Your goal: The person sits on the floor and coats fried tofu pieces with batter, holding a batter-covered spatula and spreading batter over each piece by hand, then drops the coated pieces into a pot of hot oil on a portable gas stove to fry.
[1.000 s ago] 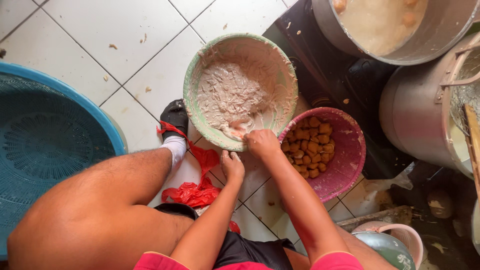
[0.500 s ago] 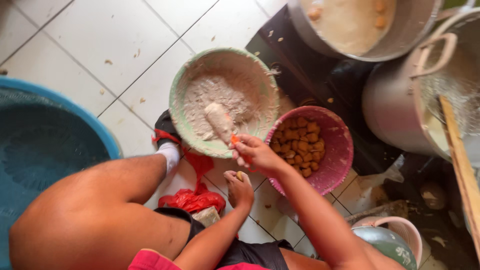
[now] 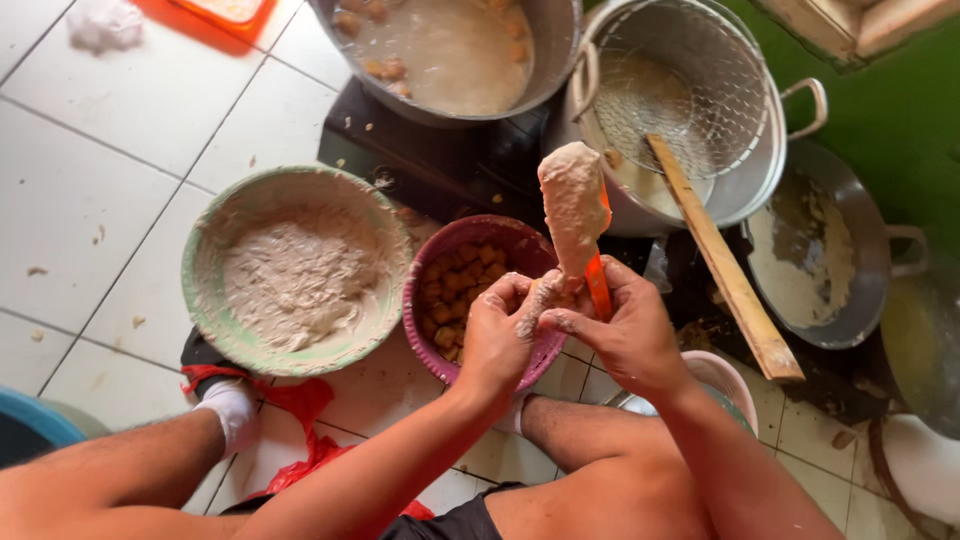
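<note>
We note the dough bowl (image 3: pixel 297 270) left of the basin (image 3: pixel 470 290), touching it; our hands (image 3: pixel 560 330) above the basin; pot (image 3: pixel 455 50) behind; strainer (image 3: pixel 670 100) inside the right-hand pot (image 3: pixel 770 150); plank (image 3: pixel 722 262) leaning on its rim.

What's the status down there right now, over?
Both hands, left and right, grip orange spatula heaped with dough. Above purple bowl. Nothing in the way.

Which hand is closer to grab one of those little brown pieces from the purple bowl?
Probably the left hand. It sits right over the purple bowl of brown pieces, while the right hand grips the orange spatula loaded with dough.
</note>
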`<state>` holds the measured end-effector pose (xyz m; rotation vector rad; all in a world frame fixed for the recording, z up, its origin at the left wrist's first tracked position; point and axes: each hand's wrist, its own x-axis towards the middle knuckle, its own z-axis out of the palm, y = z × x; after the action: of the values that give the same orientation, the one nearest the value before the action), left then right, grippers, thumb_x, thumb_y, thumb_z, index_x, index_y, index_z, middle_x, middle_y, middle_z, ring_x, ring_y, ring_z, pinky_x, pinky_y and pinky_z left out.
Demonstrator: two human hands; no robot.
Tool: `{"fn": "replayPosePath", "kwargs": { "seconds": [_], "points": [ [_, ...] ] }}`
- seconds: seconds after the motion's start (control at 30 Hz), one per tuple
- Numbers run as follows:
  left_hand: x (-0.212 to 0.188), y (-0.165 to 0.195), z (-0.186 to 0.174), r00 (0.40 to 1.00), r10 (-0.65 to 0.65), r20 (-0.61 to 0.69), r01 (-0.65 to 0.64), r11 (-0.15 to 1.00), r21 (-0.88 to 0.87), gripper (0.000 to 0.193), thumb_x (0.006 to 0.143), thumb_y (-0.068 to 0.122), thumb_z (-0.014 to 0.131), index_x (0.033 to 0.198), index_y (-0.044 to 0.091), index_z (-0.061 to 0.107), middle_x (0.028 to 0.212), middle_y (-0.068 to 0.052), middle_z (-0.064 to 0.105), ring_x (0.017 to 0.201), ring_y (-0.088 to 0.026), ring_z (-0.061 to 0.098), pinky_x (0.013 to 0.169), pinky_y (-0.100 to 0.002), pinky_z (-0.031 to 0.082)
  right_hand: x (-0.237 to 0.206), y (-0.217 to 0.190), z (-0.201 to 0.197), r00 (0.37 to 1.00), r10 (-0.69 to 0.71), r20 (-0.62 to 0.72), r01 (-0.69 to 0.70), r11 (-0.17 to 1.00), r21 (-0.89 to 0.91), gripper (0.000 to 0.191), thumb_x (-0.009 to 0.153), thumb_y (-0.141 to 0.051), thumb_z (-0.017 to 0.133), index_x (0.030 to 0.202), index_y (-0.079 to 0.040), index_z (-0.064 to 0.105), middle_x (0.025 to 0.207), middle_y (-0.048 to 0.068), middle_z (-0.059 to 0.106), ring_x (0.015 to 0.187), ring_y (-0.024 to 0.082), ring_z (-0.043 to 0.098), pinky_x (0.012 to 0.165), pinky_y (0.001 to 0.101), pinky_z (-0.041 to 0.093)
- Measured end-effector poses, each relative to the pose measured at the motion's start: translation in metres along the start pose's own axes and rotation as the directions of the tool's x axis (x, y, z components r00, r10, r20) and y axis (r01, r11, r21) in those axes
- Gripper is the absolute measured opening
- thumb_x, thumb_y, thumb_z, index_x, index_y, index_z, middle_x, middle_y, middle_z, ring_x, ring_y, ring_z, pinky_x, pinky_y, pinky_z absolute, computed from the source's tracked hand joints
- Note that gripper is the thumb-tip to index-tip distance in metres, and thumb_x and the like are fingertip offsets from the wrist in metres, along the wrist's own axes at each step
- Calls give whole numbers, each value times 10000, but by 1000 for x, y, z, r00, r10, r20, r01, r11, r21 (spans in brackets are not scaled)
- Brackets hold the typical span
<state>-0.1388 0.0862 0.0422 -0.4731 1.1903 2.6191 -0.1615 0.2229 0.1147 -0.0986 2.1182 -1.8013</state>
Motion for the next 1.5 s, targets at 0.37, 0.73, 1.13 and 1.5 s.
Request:
{"fn": "replayPosePath", "kwargs": {
  "seconds": [0.37, 0.73, 1.13, 1.5],
  "points": [
    [-17, 8, -10, 947, -19, 322, -28, 990, 140, 204, 1013, 209, 664, 962, 12, 685, 850, 13, 670, 777, -41, 563, 725, -217, 491, -19, 24, -35, 987, 114, -116, -115, 993, 0, 165, 920, -88, 749, 1036, -26, 649, 772, -3, 585, 569, 24, 454, 465, 199, 361],
    [-5, 27, -18, 995, 97, 27, -94, 992, -79, 216, 956, 125, 752, 871, 32, 576, 885, -99, 740, 774, -111, 689, 693, -256, 571, -24, 13, -23, 1000, -11, -28, 10, 998, -56, 352, 1105, -273, 463, 1062, -12, 695, 659, -46, 465, 554, 27, 394, 501, 196, 340],
    [-38, 62, -9, 951, 240, 195, -186, 948, -259, 660, 1022, 121, 584, 1630, 67, 335, 1194, -49, 687, 924, -16, 591, 793, -142, 481, -28, -8, -9, 936, -350, -46, 223, 688, -690, 207, 1065, -187, 511, 1091, -35, 649, 871, 74, 552, 711, 176, 524, 645, 324, 462],
    [-20, 58, -25, 927, 188, 324, -171, 982, -79, 637, 921, 18, 719, 1513, 15, 485, 1322, -115, 677, 1116, -113, 636, 928, -277, 532, -47, -11, -30, 731, -682, 26, 258, 240, -936, 167, 977, -143, 714, 1071, -42, 620, 974, 106, 555, 833, 280, 559, 744, 405, 468]
  ]
}}
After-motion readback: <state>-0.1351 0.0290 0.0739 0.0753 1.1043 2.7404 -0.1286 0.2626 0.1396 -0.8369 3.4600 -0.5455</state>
